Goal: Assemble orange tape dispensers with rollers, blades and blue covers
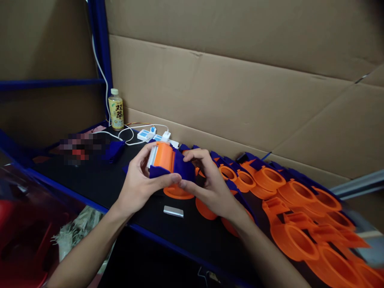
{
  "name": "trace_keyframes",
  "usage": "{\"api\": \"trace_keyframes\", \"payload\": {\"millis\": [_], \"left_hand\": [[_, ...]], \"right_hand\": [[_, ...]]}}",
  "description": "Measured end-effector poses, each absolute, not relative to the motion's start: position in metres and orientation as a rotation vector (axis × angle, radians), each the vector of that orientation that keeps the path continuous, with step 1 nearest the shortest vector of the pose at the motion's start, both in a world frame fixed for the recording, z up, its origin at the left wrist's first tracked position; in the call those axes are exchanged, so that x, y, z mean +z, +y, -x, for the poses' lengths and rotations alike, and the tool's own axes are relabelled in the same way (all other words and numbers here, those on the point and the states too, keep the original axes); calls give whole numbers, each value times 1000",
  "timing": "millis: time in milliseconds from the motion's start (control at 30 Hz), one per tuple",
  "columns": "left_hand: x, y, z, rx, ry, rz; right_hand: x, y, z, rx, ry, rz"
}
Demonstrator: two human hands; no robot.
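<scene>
Both hands hold one orange and dark blue tape dispenser above the black table. My left hand grips its left end, where a serrated metal blade shows, with the thumb across the lower blue edge. On the other side, my right hand pinches the blue flap with the thumb below and fingers above. Part of the orange ring shows under the hands. A small silvery metal strip lies on the table just below them.
Many orange and blue tape dispensers crowd the table's right side. A drink bottle stands in the back left corner beside a power strip and white cables. Cardboard panels wall the back; a blue metal edge runs along the front.
</scene>
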State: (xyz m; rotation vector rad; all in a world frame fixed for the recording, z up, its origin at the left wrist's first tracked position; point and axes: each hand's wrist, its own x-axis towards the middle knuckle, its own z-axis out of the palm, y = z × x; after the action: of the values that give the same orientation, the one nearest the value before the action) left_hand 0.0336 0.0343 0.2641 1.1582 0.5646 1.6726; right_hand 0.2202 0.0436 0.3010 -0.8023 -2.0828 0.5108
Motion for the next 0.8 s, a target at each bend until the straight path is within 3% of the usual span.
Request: {"api": "trace_keyframes", "payload": {"millis": [300, 567, 667, 800], "left_hand": [[271, 27, -28, 1683, 629, -1435], [274, 27, -20, 1605, 594, -1552], [270, 28, -25, 1621, 619, -1495], [263, 34, -36, 1684, 615, -1165]], "right_hand": [[297, 46, -209, 1075, -1523, 880], [302, 43, -214, 1190, -1573, 865], [302, 44, -216, 1053, -1656, 885], [303, 27, -215, 372, -1897, 977]]}}
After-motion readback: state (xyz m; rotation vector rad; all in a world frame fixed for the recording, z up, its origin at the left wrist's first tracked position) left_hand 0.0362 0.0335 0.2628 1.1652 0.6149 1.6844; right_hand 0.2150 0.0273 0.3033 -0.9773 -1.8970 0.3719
